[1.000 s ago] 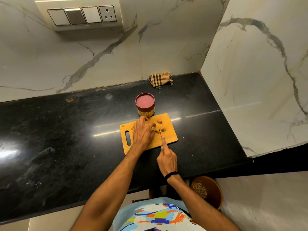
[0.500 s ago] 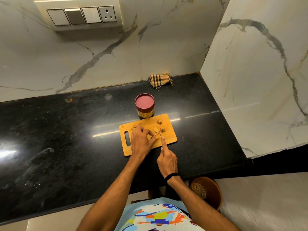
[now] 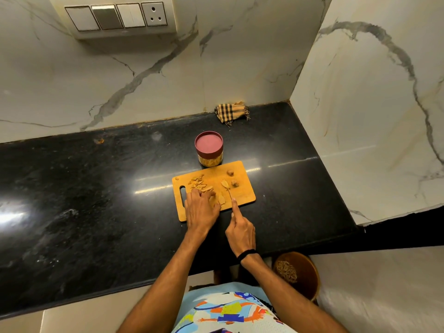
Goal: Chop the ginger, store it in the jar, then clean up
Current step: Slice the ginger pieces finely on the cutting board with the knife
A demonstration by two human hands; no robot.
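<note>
The left hand (image 3: 201, 207) has drawn back toward the near left part of the wooden cutting board (image 3: 242, 200) since a second ago, and this uncovers a small heap of chopped ginger (image 3: 198, 183) at the far left of the board. The hand now lies palm down with bent fingers, pressing a ginger slice (image 3: 221, 198) against the board. The right hand (image 3: 240, 233) is closed around the handle of a knife (image 3: 230, 193), with the index finger stretched along the back of the blade; the thin blade stands between the held slice and another slice (image 3: 225, 183) that lies free. Two uncut ginger knobs (image 3: 232, 177) wait near the far right corner.

I judge that the chopping is about half done: some pieces are ready, but slices and knobs remain.

The jar (image 3: 209, 150) stands just behind the board, touching or almost touching its far edge, and its red lid is on, so it must be opened before the ginger goes in. A checked cloth (image 3: 231, 112) lies at the wall, well apart, useful for the cleaning. A brown bin (image 3: 302, 272) stands on the floor under the counter edge. Nothing blocks the knife; only the left fingertips are near the blade.
</note>
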